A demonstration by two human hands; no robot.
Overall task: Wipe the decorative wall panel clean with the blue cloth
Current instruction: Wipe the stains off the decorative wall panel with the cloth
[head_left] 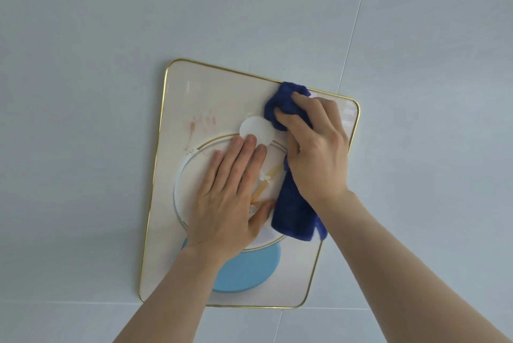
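Pale tiled wall [111, 37], seamed at right. Fixed to it, gold-rimmed panel [194, 98] with faint orange smears upper left. Left hand [227, 198] spread flat, holding nothing, pressed on panel's middle. Right hand [316, 153] closed around blue cloth [294, 217], bunched against panel's upper right, tail hanging below.

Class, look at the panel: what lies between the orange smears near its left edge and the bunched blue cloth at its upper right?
In the head view, a white round shape lies between the orange smears and the blue cloth; the left hand fingertips touch its lower edge.
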